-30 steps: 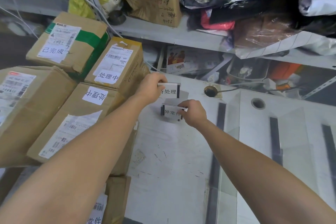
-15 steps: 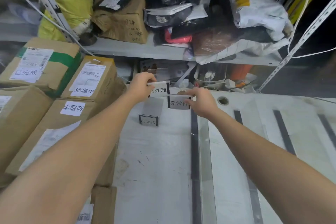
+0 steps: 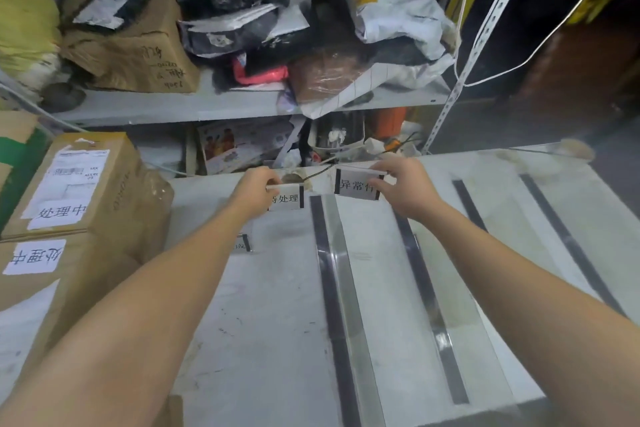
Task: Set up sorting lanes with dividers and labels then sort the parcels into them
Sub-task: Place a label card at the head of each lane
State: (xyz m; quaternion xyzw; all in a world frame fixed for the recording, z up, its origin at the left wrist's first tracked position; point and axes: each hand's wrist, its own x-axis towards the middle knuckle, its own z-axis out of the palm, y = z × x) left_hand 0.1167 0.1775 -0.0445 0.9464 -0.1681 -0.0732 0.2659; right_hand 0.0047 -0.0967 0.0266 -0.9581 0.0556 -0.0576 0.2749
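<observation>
My left hand (image 3: 254, 191) pinches a small white label sign (image 3: 288, 198) with black side strips, held at the far end of the white table (image 3: 263, 322). My right hand (image 3: 401, 184) holds a second label sign (image 3: 353, 186) just right of it, beyond the first clear divider (image 3: 337, 288) with its dark base strip. A third label sign (image 3: 242, 242) stands on the table under my left forearm, partly hidden. More clear dividers (image 3: 429, 305) run front to back further right. Cardboard parcels (image 3: 79, 184) with white labels are stacked at the left.
A grey shelf (image 3: 194, 104) behind the table carries a brown box (image 3: 138, 49), black and white mail bags (image 3: 239, 11) and a yellow bag (image 3: 24, 28). Clutter lies under it. A perforated white upright (image 3: 457, 80) stands at the right.
Both hands lifted the two label signs from the near-left part of the table and carried them rightward and further back. The right sign now sits past the first divider. The view shifted right.
</observation>
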